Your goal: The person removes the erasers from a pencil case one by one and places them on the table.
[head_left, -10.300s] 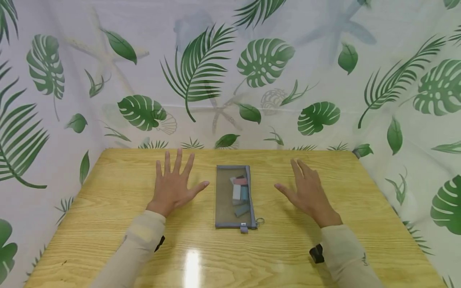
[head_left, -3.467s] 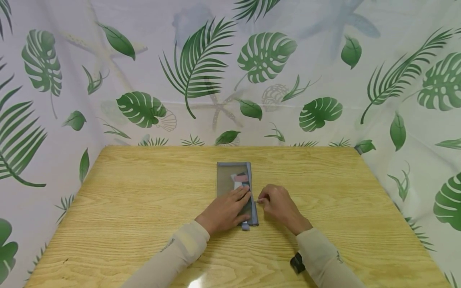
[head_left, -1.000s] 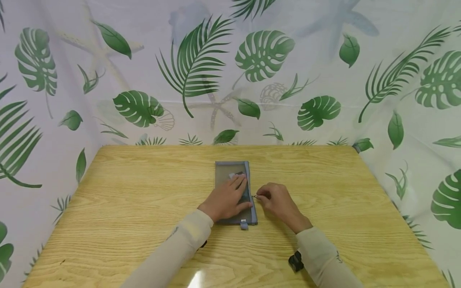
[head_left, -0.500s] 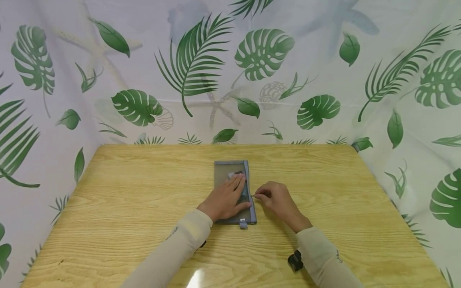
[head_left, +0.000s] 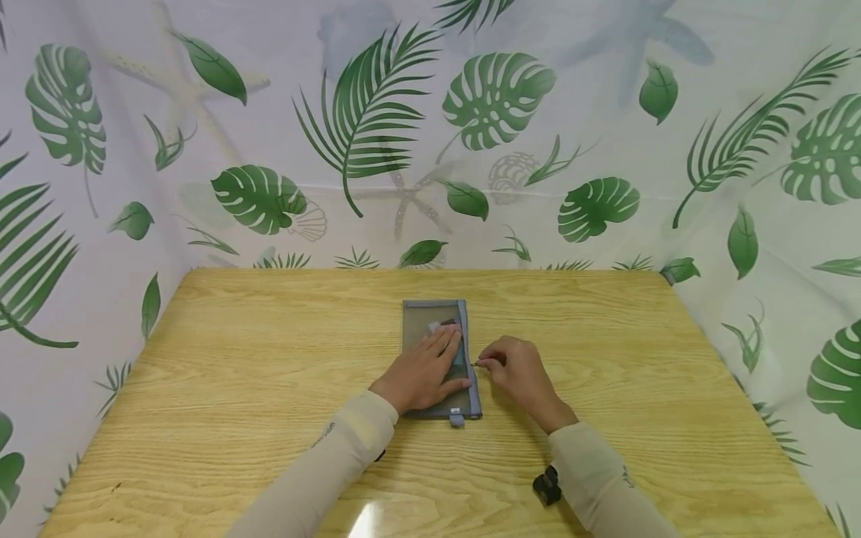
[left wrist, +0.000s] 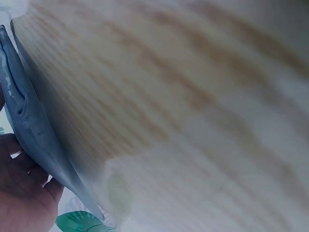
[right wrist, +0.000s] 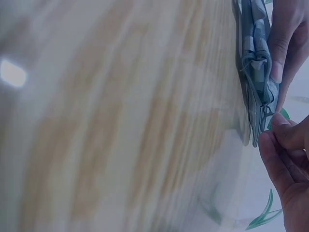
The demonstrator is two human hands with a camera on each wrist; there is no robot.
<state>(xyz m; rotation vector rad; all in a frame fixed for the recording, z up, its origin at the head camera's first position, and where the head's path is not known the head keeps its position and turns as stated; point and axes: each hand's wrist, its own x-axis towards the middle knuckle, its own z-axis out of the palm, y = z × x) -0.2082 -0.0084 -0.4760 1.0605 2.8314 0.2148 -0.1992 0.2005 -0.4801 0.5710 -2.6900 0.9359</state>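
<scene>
A grey-blue mesh zip pouch (head_left: 417,317) lies flat on the table, its zipper edge on the right. Small block-shaped pieces (head_left: 447,323) inside it show dark and pale through the mesh; most are hidden under my left hand (head_left: 422,370). That hand rests on the pouch with fingers straight, the thumb reaching to the zipper edge. My right hand (head_left: 518,373) pinches the metal zipper pull (head_left: 474,365) between thumb and forefinger. In the right wrist view, the zipper edge (right wrist: 258,72) gapes on the left-hand side of the slider. The left wrist view catches the pouch side-on (left wrist: 36,128).
The wood-grain table (head_left: 269,336) extends around the pouch on all sides. A white curtain with green leaf prints (head_left: 498,101) stands behind it and along both sides. A fabric tab (head_left: 457,420) sticks out at the pouch's near end.
From apart beside the pouch, my left hand has come onto it and my right hand has taken the zipper pull. Since 3.5 s ago the pull has shifted slightly away from the near end.
</scene>
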